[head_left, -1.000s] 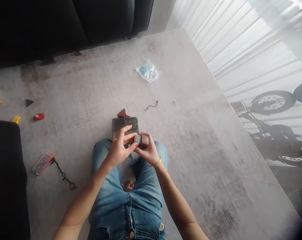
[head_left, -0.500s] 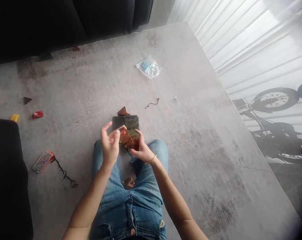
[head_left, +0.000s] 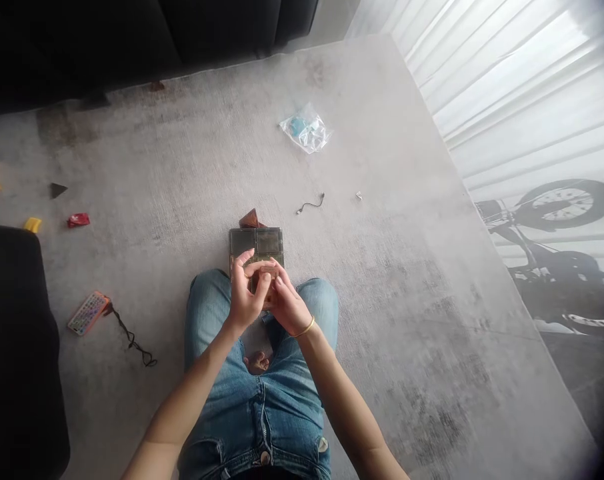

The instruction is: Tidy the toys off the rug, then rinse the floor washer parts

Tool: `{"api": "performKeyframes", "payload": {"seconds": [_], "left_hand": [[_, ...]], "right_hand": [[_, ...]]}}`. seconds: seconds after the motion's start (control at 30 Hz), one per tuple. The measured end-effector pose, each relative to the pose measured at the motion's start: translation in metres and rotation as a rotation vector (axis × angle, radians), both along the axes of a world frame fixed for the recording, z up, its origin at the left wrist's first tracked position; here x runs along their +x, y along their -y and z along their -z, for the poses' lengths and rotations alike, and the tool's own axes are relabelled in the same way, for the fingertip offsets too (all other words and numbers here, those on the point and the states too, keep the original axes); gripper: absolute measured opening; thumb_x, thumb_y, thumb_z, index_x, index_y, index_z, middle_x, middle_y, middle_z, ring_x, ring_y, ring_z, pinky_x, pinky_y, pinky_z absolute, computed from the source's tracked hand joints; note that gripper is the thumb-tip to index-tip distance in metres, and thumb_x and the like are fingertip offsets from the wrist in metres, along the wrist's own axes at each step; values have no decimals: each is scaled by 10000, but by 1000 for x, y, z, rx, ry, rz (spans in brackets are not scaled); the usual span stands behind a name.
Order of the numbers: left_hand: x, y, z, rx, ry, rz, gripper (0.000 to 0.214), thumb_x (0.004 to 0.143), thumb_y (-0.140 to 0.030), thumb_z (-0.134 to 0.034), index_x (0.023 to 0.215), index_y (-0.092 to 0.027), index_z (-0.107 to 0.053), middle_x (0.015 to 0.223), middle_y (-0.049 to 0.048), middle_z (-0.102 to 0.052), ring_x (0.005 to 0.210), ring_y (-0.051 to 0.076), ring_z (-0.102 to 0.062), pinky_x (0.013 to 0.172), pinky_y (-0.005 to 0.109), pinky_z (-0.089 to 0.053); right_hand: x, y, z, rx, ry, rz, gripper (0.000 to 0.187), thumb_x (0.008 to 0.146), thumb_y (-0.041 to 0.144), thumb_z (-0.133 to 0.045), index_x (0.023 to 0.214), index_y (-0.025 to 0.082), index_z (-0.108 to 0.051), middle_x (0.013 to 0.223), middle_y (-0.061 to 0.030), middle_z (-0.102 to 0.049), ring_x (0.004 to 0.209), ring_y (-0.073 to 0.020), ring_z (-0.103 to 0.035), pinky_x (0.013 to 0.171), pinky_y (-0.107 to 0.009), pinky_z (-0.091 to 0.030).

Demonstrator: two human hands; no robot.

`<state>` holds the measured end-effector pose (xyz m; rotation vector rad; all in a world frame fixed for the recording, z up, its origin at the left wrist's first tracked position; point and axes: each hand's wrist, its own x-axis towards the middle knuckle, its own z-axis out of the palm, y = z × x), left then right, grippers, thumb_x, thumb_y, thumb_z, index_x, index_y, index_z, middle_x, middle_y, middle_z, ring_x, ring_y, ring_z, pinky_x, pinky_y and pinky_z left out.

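Beyond hands [head_left: 244, 301], grey mottled rug [head_left: 382, 233]; dark furniture [head_left: 222, 30] far, white curtain [head_left: 487, 80] right.

A mottled grey carpet [head_left: 382, 280] carries a crumpled clear plastic bag [head_left: 309, 135] with blue inside, a short dark cable [head_left: 312, 203], a small white scrap [head_left: 359, 196], a reddish-brown triangular piece [head_left: 249, 219], a dark flat triangle [head_left: 57, 191], a crumpled red piece [head_left: 78, 220], a small yellow piece [head_left: 33, 225] and an orange-edged rectangular slab [head_left: 89, 313] with a black cord [head_left: 129, 337].

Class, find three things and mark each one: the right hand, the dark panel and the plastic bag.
Right hand [head_left: 290, 308], head view: middle of the hand.
Dark panel [head_left: 269, 241], head view: its upper-right pane.
Plastic bag [head_left: 309, 132], head view: middle of its crumpled clear film.
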<state>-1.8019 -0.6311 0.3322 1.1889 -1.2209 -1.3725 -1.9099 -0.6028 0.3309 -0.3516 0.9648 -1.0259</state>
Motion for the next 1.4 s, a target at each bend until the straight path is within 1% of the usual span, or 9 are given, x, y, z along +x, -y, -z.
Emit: {"api": "performKeyframes", "payload": {"seconds": [0.17, 0.27, 0.43, 0.7, 0.8, 0.97, 1.03, 1.2, 1.4], "left_hand": [[0, -10, 24, -267, 45, 70, 710, 898, -717, -360, 1379, -204, -264, 1302, 190, -530, 1246, 295, -552, 1056, 520, -444], [6, -8, 30, -405, 112, 194, 860, 838, -765, -437, 1445, -204, -203, 1413, 226, -448, 1360, 342, -449, 1126, 571, -354], [20, -9, 21, -455, 302, 328, 1008, 749, -498, -778, 1495, -231, -155, 1459, 231, -438, 1381, 344, -443, 1133, 579, -357], [44, -16, -5, -496, 334, 248, 930, 702, -375, -847, 1453, -245, -312, 1393, 173, -540, 1307, 302, -533, 1069, 510, -472], [50, -12, -10, -536, 430, 292, 905, 732, -344, -827, 1466, -263, -303, 1404, 161, -541, 1320, 303, -522, 1068, 515, -479], [42, -10, -7, -565, 616, 412, 863, 819, -345, -741, 1513, -260, -235, 1461, 189, -488, 1362, 331, -477, 1080, 546, -465], [40, -13, -7, -545, 616, 440, 899, 818, -349, -740, 1528, -270, -194, 1512, 203, -416, 1398, 347, -430, 1091, 563, -450], [44, -44, -1, -301, 506, 597, 1122, 681, -336, -859, 1538, -306, -136, 1516, 191, -387, 1386, 355, -443, 1079, 549, -475], [59, -117, 40, -131, 519, 683, 982, 655, -280, -874, 1451, -325, -301, 1325, 134, -538, 1253, 329, -564, 1017, 547, -524]], "right_hand": [[9, 2, -12, -5, -209, 13, 680, 910, 626, -429, 1502, 308, -321, 1479, -24, -499, 1367, -230, -476, 1118, -416, -434], [7, 2, -10, -14, -222, 50, 653, 925, 599, -408, 1490, 276, -356, 1461, -29, -522, 1353, -239, -491, 1116, -422, -439], [2, -5, -8, 104, -289, 6, 658, 894, 683, -404, 1368, 243, -522, 1363, -47, -608, 1289, -272, -549, 1059, -437, -498], [-20, -11, -10, 123, -172, 19, 666, 694, 650, -748, 1208, 246, -619, 1220, -87, -686, 1082, -287, -671, 914, -431, -566], [-18, -13, -13, 98, -180, 9, 712, 747, 634, -711, 1343, 277, -553, 1344, -80, -623, 1209, -293, -611, 1003, -472, -523], [-2, -22, -19, -54, -271, -31, 707, 836, 611, -628, 1440, 277, -477, 1539, -38, -432, 1461, -240, -339, 1231, -427, -269], [-3, -26, -15, -43, -282, -55, 736, 824, 564, -669, 1466, 300, -426, 1465, -52, -511, 1408, -246, -415, 1199, -449, -321], [-16, -53, 8, 60, -179, -134, 721, 711, 460, -808, 1337, 283, -497, 1143, -53, -660, 1079, -234, -629, 975, -423, -516], [-7, -110, 45, 153, -141, -300, 829, 588, 370, -898, 1290, 239, -478, 1072, -39, -650, 947, -184, -626, 851, -347, -534]]}}
